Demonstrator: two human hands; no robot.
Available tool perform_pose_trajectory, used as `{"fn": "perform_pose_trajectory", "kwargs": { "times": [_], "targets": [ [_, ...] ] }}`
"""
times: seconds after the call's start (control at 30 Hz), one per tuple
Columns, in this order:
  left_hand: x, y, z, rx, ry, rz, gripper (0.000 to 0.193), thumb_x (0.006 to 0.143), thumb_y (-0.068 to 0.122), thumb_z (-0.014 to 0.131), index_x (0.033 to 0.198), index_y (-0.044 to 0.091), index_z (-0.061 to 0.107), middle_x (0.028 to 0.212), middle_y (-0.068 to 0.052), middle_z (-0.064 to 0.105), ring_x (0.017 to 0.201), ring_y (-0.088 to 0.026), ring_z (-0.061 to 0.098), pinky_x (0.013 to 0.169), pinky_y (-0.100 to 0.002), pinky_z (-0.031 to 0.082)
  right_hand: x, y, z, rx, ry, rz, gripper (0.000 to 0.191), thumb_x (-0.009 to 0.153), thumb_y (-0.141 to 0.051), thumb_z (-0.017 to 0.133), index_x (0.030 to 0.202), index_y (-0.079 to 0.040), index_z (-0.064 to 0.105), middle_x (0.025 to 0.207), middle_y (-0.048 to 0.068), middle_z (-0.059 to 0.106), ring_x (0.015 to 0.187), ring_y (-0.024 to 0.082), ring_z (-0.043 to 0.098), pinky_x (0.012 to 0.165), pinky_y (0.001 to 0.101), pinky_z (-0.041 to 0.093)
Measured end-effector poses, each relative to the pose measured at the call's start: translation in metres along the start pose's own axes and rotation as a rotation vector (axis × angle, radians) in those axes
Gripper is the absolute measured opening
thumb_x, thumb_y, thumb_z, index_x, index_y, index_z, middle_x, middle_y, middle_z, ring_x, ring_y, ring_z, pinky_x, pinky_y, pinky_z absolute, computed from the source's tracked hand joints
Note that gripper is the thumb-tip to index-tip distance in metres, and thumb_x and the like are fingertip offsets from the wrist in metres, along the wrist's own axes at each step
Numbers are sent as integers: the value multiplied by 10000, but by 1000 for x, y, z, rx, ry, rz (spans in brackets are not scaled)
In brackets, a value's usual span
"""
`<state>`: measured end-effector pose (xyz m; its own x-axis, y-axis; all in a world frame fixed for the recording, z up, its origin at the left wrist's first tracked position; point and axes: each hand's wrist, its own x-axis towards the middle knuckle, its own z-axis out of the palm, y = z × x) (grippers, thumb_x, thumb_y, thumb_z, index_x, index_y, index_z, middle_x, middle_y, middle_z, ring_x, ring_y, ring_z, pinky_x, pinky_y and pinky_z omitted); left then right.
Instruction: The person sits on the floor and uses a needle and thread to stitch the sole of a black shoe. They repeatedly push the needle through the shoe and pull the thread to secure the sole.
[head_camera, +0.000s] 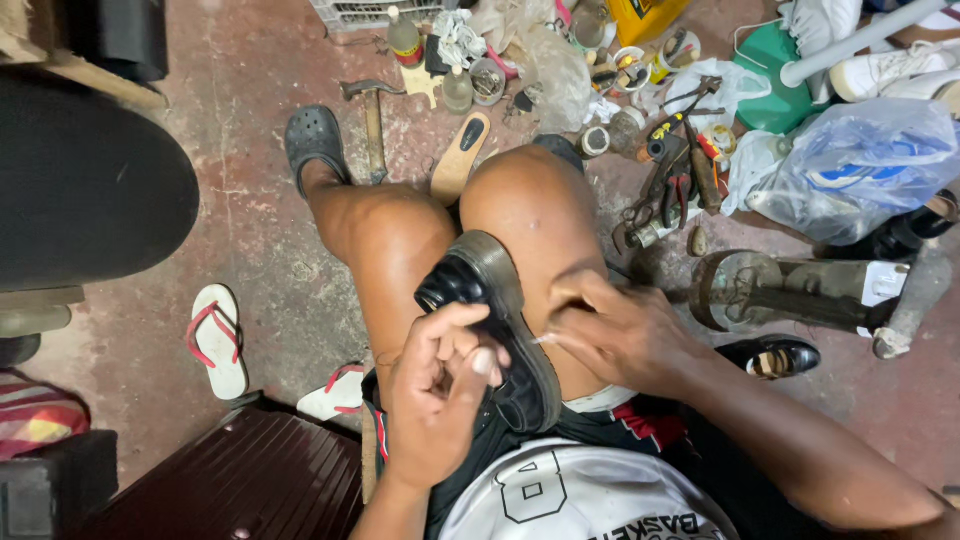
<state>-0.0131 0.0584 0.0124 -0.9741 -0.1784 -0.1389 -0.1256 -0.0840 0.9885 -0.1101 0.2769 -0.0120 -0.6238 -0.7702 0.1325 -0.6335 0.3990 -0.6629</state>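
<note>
A: Two hands on one black shoe (490, 320), lying sole-side out between the knees, across the right thigh.

B: Grips?

A: Left hand (440, 385) curls around the shoe's upper, grasping it. Right hand (610, 335) is pinched shut against the sole edge on something thin and pale; I cannot tell what.

B: Count the floor.

A: One iron shoe last (790, 290), two red-strapped flip-flops (218, 340), one hammer (372, 115), one loose insole (460, 155), one second black shoe (770, 355).

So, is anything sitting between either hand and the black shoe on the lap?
Nothing visible. The left hand already rests on the black shoe, and the right hand is against its sole edge, fingers pinching something too small to identify.
</note>
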Motion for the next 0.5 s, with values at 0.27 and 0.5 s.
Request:
{"fn": "perform_pose_trajectory", "kwargs": {
  "times": [0.27,0.5],
  "targets": [
    [9,15,13,581,-151,207,745,836,144,824,1498,108,483,923,-98,633,751,-230,648,681,-323,553,-9,-14,-17,546,-49,466,97,834,-136,794,894,-76,748,752,15,718,613,192,620,542,318,488],
    [7,11,15,573,-68,59,1048,682,280,936,1543,80,371,931,-87,550,686,-202,584,555,-320,544,0,34,4,-338,61,-102,129,905,-238,703,999,-158,739,963,56,715,748,254,714,514,370,516]
  ]
}}
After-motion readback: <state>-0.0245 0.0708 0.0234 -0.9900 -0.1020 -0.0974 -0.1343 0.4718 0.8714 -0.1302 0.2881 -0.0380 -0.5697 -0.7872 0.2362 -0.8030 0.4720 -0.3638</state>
